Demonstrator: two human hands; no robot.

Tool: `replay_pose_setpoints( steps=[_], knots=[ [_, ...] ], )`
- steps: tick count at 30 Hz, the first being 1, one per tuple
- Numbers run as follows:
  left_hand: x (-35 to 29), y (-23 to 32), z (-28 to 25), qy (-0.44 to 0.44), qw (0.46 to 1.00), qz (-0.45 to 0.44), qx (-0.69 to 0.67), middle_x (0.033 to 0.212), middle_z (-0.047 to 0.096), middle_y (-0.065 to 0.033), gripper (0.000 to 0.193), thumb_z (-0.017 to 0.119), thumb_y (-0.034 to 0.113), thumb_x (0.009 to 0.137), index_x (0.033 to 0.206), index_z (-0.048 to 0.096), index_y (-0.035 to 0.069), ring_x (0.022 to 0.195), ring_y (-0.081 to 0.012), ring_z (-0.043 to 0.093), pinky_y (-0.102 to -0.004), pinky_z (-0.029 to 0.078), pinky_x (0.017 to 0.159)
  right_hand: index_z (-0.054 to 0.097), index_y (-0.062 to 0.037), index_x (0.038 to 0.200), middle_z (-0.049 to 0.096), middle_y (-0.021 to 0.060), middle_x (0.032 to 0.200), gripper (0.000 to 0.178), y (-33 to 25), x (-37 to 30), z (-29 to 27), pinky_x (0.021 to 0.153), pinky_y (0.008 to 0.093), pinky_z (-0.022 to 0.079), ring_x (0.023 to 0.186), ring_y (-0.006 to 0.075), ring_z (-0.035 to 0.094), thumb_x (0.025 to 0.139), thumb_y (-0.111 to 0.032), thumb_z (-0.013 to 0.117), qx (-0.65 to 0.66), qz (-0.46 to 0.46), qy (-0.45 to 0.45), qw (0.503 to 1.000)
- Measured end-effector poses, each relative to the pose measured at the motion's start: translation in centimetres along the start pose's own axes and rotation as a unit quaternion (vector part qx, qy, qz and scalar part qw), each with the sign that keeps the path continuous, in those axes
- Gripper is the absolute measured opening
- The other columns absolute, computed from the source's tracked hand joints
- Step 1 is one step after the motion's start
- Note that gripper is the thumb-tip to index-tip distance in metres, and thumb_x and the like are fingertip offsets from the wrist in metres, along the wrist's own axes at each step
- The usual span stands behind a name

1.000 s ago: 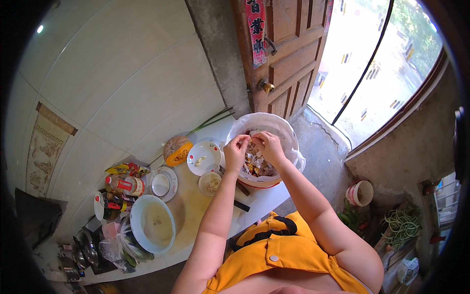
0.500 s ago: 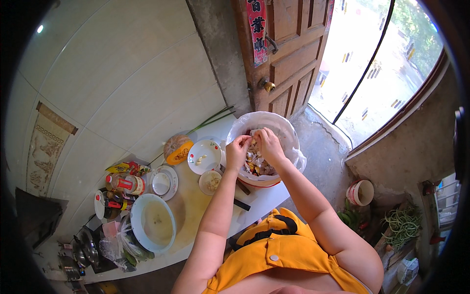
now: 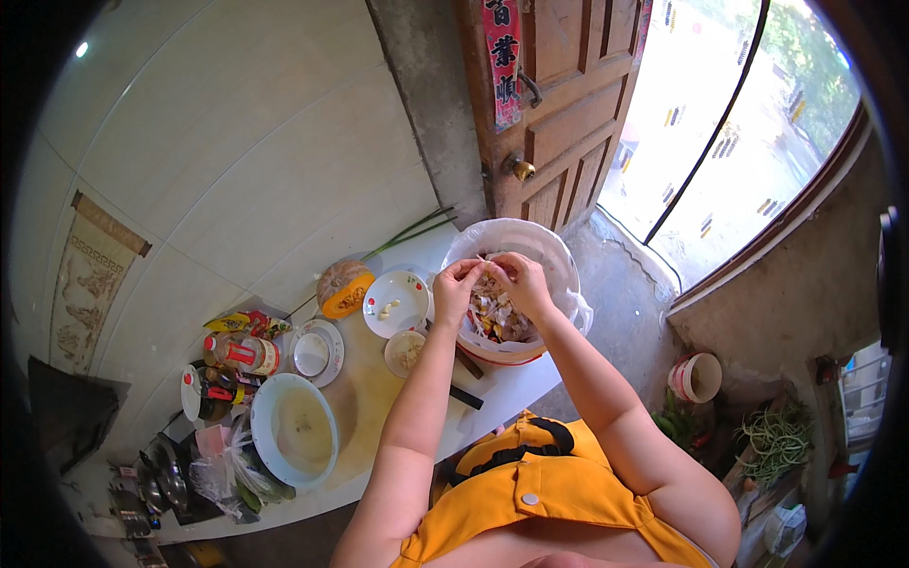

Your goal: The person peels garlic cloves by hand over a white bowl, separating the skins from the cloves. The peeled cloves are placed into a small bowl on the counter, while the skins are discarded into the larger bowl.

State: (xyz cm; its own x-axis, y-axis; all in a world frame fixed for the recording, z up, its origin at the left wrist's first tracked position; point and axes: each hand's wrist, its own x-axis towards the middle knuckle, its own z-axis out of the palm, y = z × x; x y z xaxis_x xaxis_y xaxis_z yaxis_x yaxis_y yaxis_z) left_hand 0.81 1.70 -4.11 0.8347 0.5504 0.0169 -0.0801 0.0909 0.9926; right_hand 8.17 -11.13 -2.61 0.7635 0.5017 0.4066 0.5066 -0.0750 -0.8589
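My left hand (image 3: pixel 456 284) and my right hand (image 3: pixel 523 284) meet over a bin (image 3: pixel 561 257) lined with a white plastic bag. Fingertips of both pinch a small pale piece that looks like a garlic clove (image 3: pixel 487 266), mostly covered by the fingers. Below them, papery peels and other scraps (image 3: pixel 497 314) lie in the bin. Left of my left hand, a white plate (image 3: pixel 409 322) holds several pale cloves. A small bowl (image 3: pixel 391 355) with pale pieces stands nearer, partly behind my left forearm. Beside that forearm show a dark handle (image 3: pixel 466 397) and a brown one (image 3: pixel 470 363).
A cut pumpkin (image 3: pixel 346 289), green stalks (image 3: pixel 412 232), stacked dishes (image 3: pixel 327 333), a bottle (image 3: pixel 248 354) and a basin of cloudy water (image 3: pixel 273 426) stand along the white table (image 3: pixel 365 454). Beyond the bin is a wooden door (image 3: pixel 573 118). A bucket (image 3: pixel 680 377) stands on the floor at right.
My right hand's fingers have lowered slightly and drawn closer to the left hand's fingertips. The dishes and bin have stayed in place.
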Motion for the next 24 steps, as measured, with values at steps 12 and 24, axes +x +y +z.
replay_pose_setpoints(
  steps=[12, 24],
  knots=[
    [-0.8, 0.5, 1.0, 0.021, 0.992, -0.058, -0.111, 0.082, 0.066, -0.0007, 0.017, 0.067, 0.016, 0.085, 0.094, 0.067, 0.002, 0.075, -0.0064, 0.058, -0.0193, 0.046, 0.07, 0.064, 0.0009, 0.086, 0.065, 0.0065, 0.075, 0.01, 1.3, 0.0, -0.2, 0.062, 0.0244, 0.048, 0.066, 0.0098, 0.06, 0.08, -0.006, 0.067, 0.106, 0.037, -0.007, 0.994],
    [-1.9, 1.1, 1.7, 0.057, 0.969, 0.117, 0.211, 0.078, 0.068, -0.0036, 0.016, 0.067, 0.01, 0.082, 0.095, 0.068, 0.0, 0.07, -0.0069, 0.06, -0.0231, 0.048, 0.064, 0.061, 0.002, 0.079, 0.059, 0.0042, 0.063, 0.022, 0.7, 0.1, -0.3, 0.051, 0.0231, 0.042, 0.057, 0.0071, 0.053, 0.088, -0.018, 0.062, 0.206, 0.135, -0.048, 0.968]
  ],
)
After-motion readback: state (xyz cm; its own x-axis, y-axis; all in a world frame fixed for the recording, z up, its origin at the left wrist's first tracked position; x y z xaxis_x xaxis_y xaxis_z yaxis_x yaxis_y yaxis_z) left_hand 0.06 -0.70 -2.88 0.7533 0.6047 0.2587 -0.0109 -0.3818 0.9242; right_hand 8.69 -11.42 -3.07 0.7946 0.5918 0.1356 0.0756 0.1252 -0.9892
